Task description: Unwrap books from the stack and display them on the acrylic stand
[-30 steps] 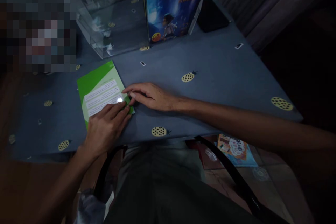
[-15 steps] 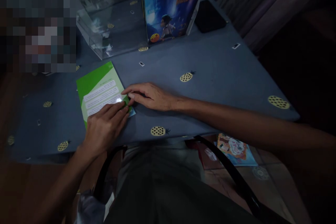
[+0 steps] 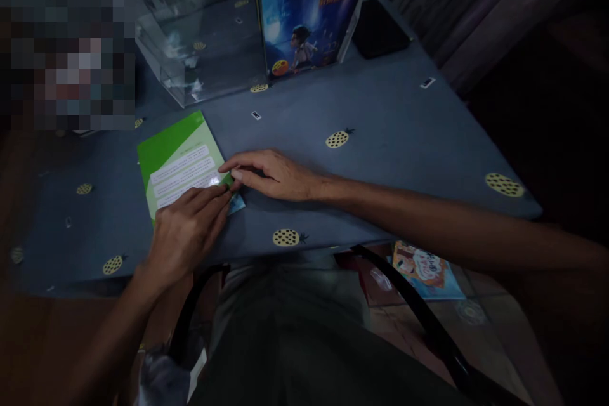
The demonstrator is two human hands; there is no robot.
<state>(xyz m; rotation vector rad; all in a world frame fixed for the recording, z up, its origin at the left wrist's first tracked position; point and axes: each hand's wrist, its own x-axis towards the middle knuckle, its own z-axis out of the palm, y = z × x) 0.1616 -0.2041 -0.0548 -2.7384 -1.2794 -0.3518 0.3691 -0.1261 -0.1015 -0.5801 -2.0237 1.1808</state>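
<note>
A thin green book [image 3: 176, 139] with white text strips lies tilted on the cloth-covered table. Across its lower part rests my left hand [image 3: 185, 225], palm down, fingers stretched out and close together towards the lower right edge. My right hand [image 3: 271, 174] reaches in from the right and has the book's right edge at its fingertips. Its index finger lies over the cover and its thumb sits at the edge; the other fingers are mostly hidden. Below the hands, a blue corner [image 3: 236, 203] shows from under the green cover.
Behind the book stands a clear plastic holder [image 3: 174, 85]. A blue illustrated book [image 3: 304, 19] is upright at the back, with a black flat object [image 3: 380, 28] beside it. Another colourful book [image 3: 425, 273] lies below the table, near a black chair arm [image 3: 423, 314].
My left hand has shifted slightly left and down, and more of the blue corner shows. The right hand stays nearly still at the book's edge.
</note>
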